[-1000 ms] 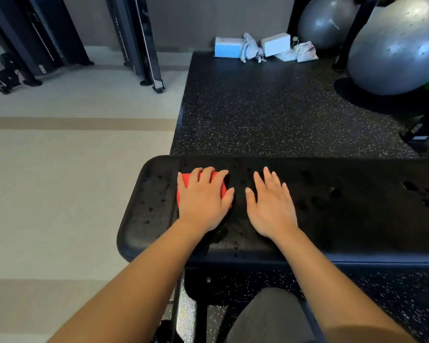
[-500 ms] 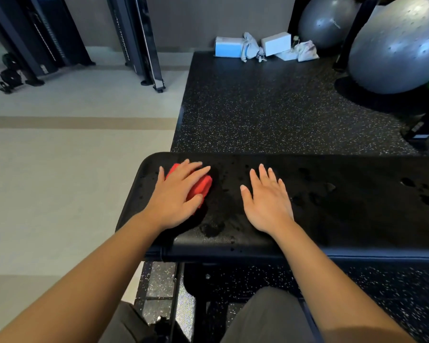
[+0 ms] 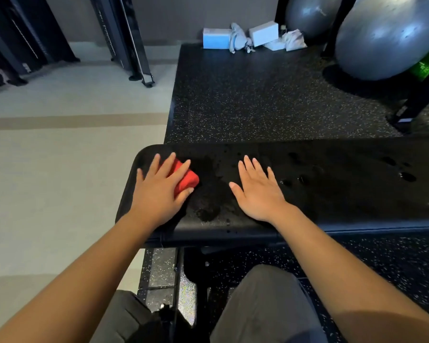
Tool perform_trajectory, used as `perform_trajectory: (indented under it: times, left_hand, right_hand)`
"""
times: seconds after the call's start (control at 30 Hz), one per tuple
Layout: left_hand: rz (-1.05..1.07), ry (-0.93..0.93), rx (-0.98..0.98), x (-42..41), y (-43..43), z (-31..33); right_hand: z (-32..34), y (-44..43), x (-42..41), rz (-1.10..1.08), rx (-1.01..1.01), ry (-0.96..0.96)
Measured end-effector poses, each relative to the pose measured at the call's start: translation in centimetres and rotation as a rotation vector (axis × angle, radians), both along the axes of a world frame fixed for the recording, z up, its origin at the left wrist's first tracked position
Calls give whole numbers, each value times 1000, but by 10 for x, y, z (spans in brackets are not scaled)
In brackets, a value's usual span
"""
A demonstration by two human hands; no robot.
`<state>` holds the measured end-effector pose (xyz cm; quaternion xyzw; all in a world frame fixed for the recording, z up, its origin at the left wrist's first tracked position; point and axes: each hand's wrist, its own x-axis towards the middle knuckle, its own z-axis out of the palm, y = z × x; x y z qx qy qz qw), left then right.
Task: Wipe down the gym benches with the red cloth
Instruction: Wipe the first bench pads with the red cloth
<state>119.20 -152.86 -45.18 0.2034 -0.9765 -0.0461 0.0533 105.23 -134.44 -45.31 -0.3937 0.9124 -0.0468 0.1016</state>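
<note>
Mid-wipe: left hand (image 3: 159, 191), fingers spread, presses the red cloth (image 3: 187, 179) on the bench (image 3: 332, 199)'s left end, right hand (image 3: 258, 194) flat; next, sweep right over apparent droplets (image 3: 408, 176).

Speckled rubber mat (image 3: 270, 95), pale floor (image 3: 60, 189) (tan stripe)

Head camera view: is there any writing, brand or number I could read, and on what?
None can be read.
On the far grey exercise ball: a faint mark, too blurred to read.
On the blue box and the white box: no print visible.
</note>
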Motion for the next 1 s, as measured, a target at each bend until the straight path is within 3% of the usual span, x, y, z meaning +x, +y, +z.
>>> perform_trajectory:
  times: [0.17,0.4,0.77,1.0]
  left_hand:
    - [33,90,151,-13,-5,-8]
    - [45,68,159,-60,-33,-6]
    - [-34,115,185,-11,-5,-3]
    - [-3,57,178,-36,-12,-5]
  right_hand:
    - [-2,2,4,-3,-33,23]
    - [-3,1,2,-33,-100,7]
    - [-2,1,7,-38,-99,21]
    - [-1,-1,2,-49,-107,17]
